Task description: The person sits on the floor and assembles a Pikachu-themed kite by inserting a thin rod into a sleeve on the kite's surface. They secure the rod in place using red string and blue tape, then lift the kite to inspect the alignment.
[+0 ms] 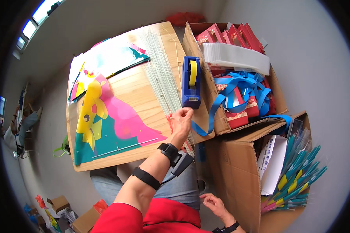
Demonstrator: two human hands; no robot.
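Observation:
My left hand (181, 121) is closed, fingertips pinched together just below the front end of a blue tape dispenser (186, 97) with a yellow-cored roll. Whatever is between those fingers is too small to make out. It hovers over the near end of a bundle of thin pale rods (159, 73). Left of it lies a teal, pink and yellow printed kite sheet (124, 118), with a thin white rod (124, 148) along its lower edge. Low by my right thigh, my right hand (214, 204) is empty, its fingers loosely bent and apart.
More printed sheets (105, 58) lie at the far left of the wooden table (144, 105). Right of it, a cardboard box (221, 123) holds red boxes and blue ribbon (237, 83). A nearer carton (233, 174) contains rolled teal kites (299, 182) and a white box (271, 165).

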